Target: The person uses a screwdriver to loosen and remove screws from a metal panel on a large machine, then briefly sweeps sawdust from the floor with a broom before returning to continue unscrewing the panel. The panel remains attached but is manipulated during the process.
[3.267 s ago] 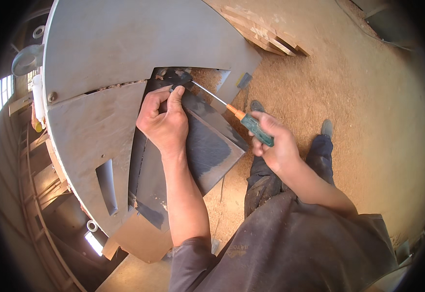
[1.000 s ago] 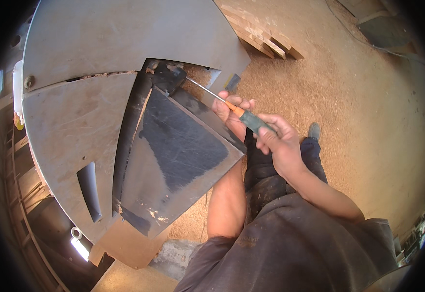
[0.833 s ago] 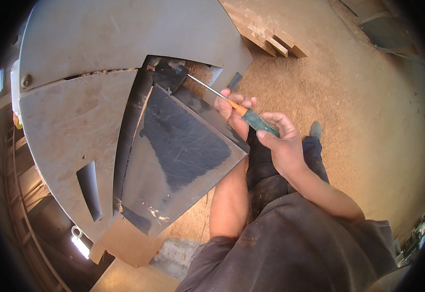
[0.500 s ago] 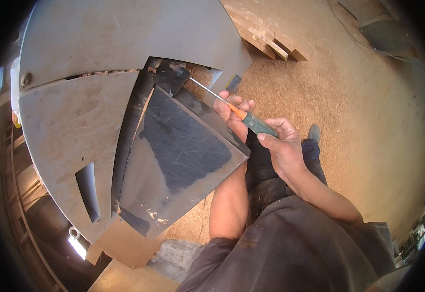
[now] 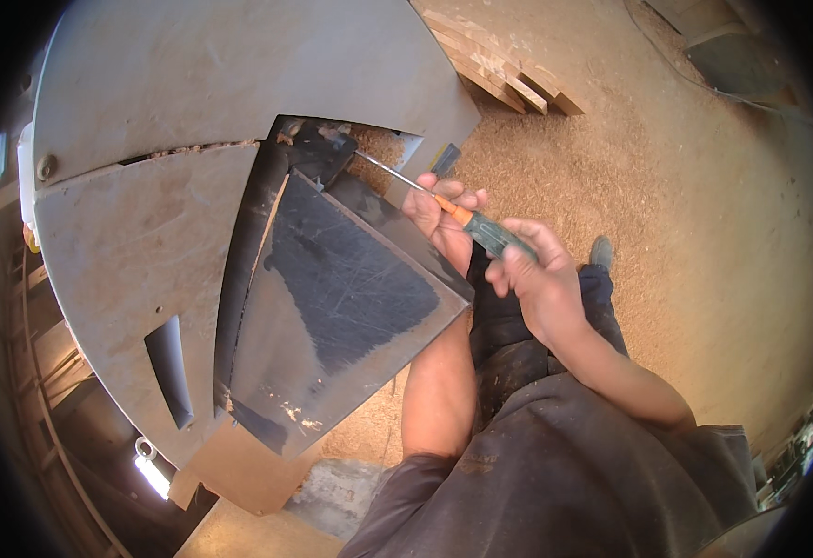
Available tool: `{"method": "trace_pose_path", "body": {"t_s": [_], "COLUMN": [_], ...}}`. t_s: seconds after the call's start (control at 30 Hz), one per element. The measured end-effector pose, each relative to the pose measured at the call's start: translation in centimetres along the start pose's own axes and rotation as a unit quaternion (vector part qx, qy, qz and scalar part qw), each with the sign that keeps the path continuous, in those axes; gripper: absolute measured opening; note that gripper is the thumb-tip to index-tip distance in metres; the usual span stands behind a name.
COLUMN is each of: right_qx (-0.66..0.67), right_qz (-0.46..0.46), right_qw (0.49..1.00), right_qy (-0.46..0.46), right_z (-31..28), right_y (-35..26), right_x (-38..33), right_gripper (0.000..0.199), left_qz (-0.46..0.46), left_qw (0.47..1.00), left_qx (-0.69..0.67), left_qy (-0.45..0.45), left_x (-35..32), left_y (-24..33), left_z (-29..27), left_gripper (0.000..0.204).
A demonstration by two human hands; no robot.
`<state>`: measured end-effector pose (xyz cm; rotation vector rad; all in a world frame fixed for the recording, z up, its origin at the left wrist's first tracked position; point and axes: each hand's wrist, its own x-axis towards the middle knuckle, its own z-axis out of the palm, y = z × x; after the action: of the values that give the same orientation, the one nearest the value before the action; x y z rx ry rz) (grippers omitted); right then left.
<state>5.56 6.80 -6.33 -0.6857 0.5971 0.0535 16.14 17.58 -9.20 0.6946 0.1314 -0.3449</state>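
A screwdriver [image 5: 488, 232] with a dark green and orange handle slants up to the left. My right hand [image 5: 544, 279] is closed around the back of its handle. Below the panel's edge, my left hand [image 5: 439, 219] comes up palm-side with fingers curled about the shaft and orange collar, steadying them. The tip meets a black fitting [image 5: 332, 153] in the opening of a grey metal machine housing; the exact contact point is too small to make out. A dark, worn sloping metal plate [image 5: 355, 270] juts out below the fitting, over my left forearm.
The grey housing [image 5: 165, 74] fills the upper left, with a slot [image 5: 169, 372] in its lower panel. Stacked wooden boards [image 5: 509, 70] lie at the top. Sawdust [image 5: 555, 167] covers the floor. A dark block with a yellow part [image 5: 446, 158] is beside the housing's corner.
My right hand's fingers have shifted on the handle, the thumb moving round it. The screwdriver stays at nearly the same angle, its tip still at the black fitting.
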Motion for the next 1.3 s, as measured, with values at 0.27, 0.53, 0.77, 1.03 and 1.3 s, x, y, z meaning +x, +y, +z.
{"method": "trace_pose_path", "body": {"t_s": [0.27, 0.53, 0.77, 1.03, 1.3], "right_qx": [-0.019, 0.045, 0.073, 0.047, 0.161], "right_qz": [-0.055, 0.115, 0.031, -0.007, 0.163], "right_qw": [0.996, 0.992, 0.996, 0.995, 0.973], "right_qy": [0.072, 0.034, 0.046, 0.088, -0.007], "right_z": [0.4, -0.2, 0.5, 0.3, -1.7], "right_y": [2.0, -0.3, 1.0, 1.6, -0.6], "right_x": [0.3, 0.0, 0.5, 0.5, 0.1], "right_gripper": [0.028, 0.027, 0.024, 0.023, 0.028], "left_qz": [-0.008, -0.008, -0.005, -0.003, 0.014], "left_qw": [0.999, 0.999, 0.997, 0.998, 0.996], "left_qx": [0.037, 0.019, 0.057, 0.047, 0.063], "left_qy": [0.029, 0.034, 0.057, 0.052, 0.053], "left_x": [-0.8, -0.7, -0.3, -0.3, -0.2], "left_y": [0.4, 0.9, 1.3, 1.2, 1.2], "left_z": [0.8, 0.4, 0.6, 0.8, 0.4], "left_gripper": [0.029, 0.028, 0.027, 0.023, 0.022]}}
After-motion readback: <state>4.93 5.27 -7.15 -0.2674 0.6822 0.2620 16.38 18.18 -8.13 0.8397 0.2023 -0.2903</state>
